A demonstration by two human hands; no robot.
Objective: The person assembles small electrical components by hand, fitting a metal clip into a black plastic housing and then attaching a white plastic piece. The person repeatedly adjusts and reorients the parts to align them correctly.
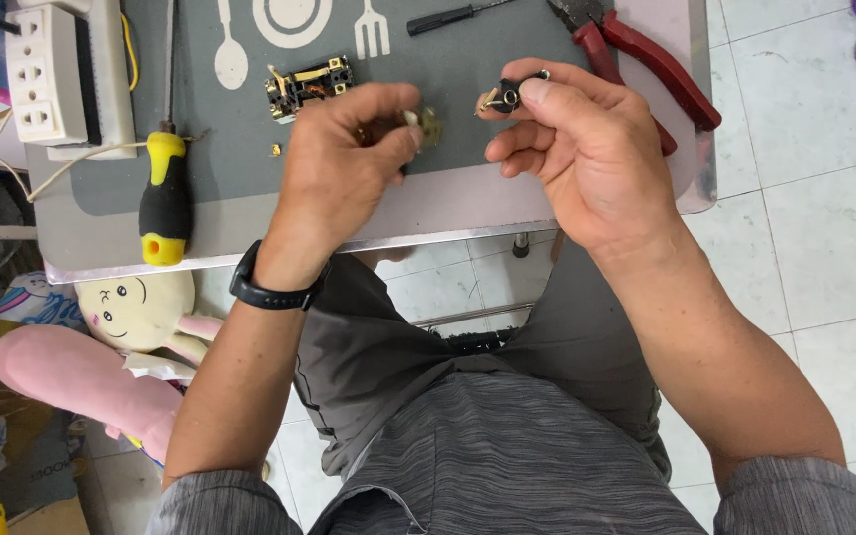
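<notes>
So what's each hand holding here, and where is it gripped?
Right hand pinches a small black part at its end, thumb over it. Left hand pinches a small brass piece by its edge.

Your left hand (349, 149) and right hand (577, 139) sit side by side over the near edge of the table (250, 223), each pinching a small part: a brass piece (430, 126) in the left, a small fitting (507, 95) in the right. Beyond your left grip lies a socket mechanism (309, 84) on the mat (448, 50). Left of it lie a screwdriver (164, 188) and, farther left, a power strip (56, 74). Beyond your right grip lie pliers (636, 50).
</notes>
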